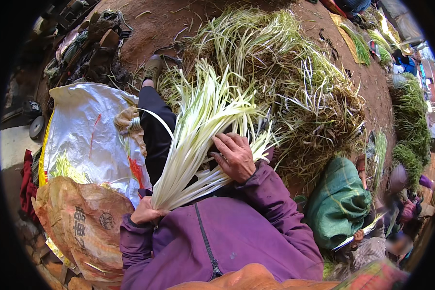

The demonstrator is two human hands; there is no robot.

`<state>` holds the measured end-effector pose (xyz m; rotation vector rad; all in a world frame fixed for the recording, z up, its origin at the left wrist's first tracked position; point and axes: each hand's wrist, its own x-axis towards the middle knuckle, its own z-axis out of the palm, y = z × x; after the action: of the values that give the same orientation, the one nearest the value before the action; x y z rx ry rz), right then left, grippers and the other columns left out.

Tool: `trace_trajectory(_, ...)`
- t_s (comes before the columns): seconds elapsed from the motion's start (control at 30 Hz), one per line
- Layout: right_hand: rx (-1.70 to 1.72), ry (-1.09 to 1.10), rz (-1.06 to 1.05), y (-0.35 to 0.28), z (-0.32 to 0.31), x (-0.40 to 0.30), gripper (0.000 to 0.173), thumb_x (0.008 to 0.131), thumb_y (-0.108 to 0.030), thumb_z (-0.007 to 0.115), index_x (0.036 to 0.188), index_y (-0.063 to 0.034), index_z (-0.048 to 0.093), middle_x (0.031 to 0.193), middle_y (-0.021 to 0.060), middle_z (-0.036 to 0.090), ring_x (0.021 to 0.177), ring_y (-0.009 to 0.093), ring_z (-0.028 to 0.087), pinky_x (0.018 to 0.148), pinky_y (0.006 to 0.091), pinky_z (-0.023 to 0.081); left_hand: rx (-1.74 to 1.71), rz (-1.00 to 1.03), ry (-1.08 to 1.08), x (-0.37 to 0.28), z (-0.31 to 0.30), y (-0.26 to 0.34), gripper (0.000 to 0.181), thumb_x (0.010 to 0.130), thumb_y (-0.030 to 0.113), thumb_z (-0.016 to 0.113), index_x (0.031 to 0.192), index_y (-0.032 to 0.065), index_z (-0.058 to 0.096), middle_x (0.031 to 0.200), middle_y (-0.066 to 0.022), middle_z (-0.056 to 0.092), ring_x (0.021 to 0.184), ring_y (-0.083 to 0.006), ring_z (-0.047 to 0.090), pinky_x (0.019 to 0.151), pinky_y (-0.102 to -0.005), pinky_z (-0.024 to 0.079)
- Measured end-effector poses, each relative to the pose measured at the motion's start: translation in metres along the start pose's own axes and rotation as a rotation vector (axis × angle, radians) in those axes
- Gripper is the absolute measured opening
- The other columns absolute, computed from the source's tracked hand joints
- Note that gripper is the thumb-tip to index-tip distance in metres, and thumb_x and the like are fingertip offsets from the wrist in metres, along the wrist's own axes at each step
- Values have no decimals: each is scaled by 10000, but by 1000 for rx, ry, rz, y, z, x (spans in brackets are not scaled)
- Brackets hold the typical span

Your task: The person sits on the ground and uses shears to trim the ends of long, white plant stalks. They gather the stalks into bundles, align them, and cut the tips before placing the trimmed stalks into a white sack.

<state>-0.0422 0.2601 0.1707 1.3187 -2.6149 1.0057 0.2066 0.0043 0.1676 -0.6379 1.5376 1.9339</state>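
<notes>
A large bundle of pale leafy stalks, perhaps blanched chives, fans out across my lap. My left hand is closed around its gathered lower end, near the hem of my purple jacket. My right hand lies against the right side of the bundle with fingers bent; its fingertips touch or hover by the stalks, and whether they pinch any cannot be told. Beneath and beyond it, more pale stalks spread to the right. The white fibres toward my left fist are drawn close together.
A big heap of leafy stalks and dry straw lies ahead. On the left are a white woven sack and a brown printed sack. At right stand a green sack, green bundles and other people, one person's hand holding stalks.
</notes>
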Motion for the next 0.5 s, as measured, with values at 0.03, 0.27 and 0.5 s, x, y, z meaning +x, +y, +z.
trace_trajectory(0.03,43,-2,-12,0,-1,-2,436,745,-151,693,1137,-5,572,1094,128,595,985,284,548,820,376,426,-55,31,-15,2,-2,-14,302,748,51,743,1026,-21,650,941,-22,656,821,-92,567,709,-243,449)
trace_trajectory(0.27,152,103,111,12,-7,-46,290,747,-51,677,1023,-9,598,994,148,610,884,306,600,753,365,487,-147,7,3,10,-2,-29,233,750,69,746,952,-11,665,884,3,645,771,-84,554,668,-235,429)
trace_trajectory(0.5,136,27,135,14,-16,-55,149,746,-77,687,852,-10,607,869,112,596,792,281,589,674,350,488,-112,20,-1,10,3,-16,270,738,58,758,982,-10,664,901,-1,646,789,-90,559,696,-239,439)
